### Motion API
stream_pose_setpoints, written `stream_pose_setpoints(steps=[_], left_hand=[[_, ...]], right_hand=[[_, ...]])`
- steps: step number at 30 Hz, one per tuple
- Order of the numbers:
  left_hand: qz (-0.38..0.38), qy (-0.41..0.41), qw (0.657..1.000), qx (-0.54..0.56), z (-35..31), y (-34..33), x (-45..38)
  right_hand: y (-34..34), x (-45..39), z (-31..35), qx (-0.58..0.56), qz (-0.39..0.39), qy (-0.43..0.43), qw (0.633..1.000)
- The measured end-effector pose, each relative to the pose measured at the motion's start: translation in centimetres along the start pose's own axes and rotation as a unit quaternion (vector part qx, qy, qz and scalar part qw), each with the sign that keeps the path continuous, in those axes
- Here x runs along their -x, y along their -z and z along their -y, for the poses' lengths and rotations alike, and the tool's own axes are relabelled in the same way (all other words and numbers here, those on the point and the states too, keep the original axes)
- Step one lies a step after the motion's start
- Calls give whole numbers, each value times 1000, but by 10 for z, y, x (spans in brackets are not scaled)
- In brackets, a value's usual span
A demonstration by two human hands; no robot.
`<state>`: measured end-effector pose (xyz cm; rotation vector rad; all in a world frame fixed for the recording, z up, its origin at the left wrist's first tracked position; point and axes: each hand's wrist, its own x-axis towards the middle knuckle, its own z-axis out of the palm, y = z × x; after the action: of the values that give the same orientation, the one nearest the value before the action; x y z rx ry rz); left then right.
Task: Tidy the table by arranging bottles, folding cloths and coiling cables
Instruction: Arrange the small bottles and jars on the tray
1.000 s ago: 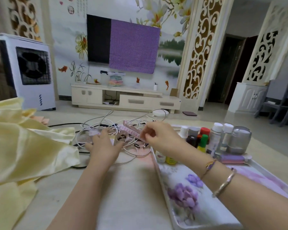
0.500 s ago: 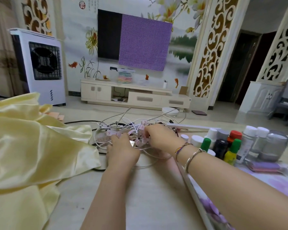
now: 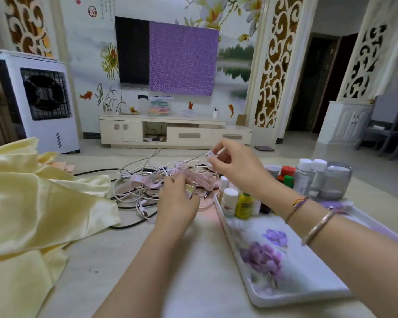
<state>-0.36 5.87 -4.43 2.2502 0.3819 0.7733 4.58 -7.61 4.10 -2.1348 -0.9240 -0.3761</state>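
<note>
A tangled heap of white and black cables (image 3: 143, 180) with a pink tape lies on the table's far middle. My right hand (image 3: 237, 167) is lifted above the heap and pinches the white plug end of a cable (image 3: 209, 153). My left hand (image 3: 177, 198) rests on the heap's near edge, fingers curled around cable strands and a small gold piece. A floral white tray (image 3: 285, 267) at the right carries several bottles (image 3: 243, 204) and a clear jar (image 3: 335, 180) at its far end. A crumpled yellow cloth (image 3: 32, 210) covers the left side.
Bare table top (image 3: 165, 271) stretches between my arms and the tray. Beyond the table stand a white air cooler (image 3: 37, 99), a TV cabinet (image 3: 170, 131) and a wall TV partly covered by a purple cloth (image 3: 182, 58).
My right hand rose from the heap up and to the right, drawing a white cable end with it. My left hand stayed low on the heap. The view shifted slightly.
</note>
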Motion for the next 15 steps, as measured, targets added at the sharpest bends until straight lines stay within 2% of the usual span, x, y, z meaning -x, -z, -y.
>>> stream_pose_setpoints(steps=[3, 10, 12, 15], left_hand=[[25, -31, 999, -35, -9, -20, 12], [37, -29, 997, -68, -15, -42, 22], [36, -30, 997, -62, -13, -44, 19], [43, -34, 996, -67, -8, -47, 15]], right_hand=[[40, 28, -29, -1, -15, -42, 999], [108, 75, -127, 33, -54, -229, 971], [113, 79, -142, 74, -50, -238, 967], [107, 75, -150, 124, 2, -244, 962]])
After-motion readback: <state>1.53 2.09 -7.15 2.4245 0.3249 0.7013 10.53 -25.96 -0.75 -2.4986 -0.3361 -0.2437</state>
